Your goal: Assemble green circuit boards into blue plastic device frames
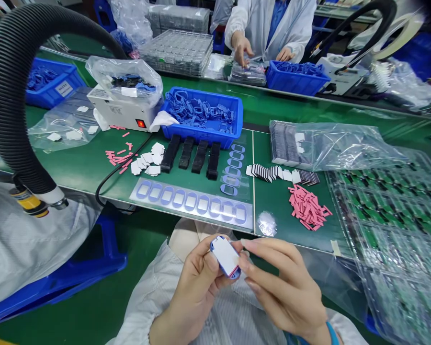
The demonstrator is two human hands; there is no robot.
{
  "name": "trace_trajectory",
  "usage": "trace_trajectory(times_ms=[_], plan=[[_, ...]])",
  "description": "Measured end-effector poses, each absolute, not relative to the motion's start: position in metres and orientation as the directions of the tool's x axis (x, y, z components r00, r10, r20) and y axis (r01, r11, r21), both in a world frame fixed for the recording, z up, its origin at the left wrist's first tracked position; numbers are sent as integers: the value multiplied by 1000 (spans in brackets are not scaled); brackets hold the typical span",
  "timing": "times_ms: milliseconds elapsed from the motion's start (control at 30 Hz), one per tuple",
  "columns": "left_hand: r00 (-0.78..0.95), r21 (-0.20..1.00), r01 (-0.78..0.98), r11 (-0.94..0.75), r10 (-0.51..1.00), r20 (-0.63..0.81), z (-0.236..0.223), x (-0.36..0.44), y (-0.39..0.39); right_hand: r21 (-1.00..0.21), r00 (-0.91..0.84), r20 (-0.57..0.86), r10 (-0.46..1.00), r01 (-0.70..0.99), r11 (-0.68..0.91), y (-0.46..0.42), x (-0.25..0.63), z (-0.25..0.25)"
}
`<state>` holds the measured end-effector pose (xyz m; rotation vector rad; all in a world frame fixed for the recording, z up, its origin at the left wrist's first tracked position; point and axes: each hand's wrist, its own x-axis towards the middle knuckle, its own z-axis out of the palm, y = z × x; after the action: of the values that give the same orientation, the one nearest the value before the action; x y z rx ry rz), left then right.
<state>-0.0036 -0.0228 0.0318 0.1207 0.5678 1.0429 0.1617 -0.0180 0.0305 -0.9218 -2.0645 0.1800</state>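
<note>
Itemised: one small blue-rimmed frame [225, 256] with white backing, seemingly light, stiff and best taken by its edges, pinched closed between the fingers of the left hand [196, 292] and right hand [282, 287], just off the green surface [273, 201].

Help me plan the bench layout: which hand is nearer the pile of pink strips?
Right. The right hand sits in front of the pile of pink strips; the left hand lies farther left, beyond the blue-rimmed piece held between them.
</note>
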Motion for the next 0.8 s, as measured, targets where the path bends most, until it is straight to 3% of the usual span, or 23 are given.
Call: trace_trajectory(times_ms=[133,233,667,800], plan=[[277,444,-790,422,892,-356,32,0,-21,-709,-47,586,809,454,540,-24,146,18],[194,537,-775,334,934,-300,28,3,-23,-789,36,540,841,369,491,-24,135,15],[76,707,-696,128,992,-105,10,11,-31,-822,-8,529,849,245,514,-20,126,13],[-18,833,-553,2,1000,-14,4,7,-29,-809,-42,531,846,272,522,-19,130,12]])
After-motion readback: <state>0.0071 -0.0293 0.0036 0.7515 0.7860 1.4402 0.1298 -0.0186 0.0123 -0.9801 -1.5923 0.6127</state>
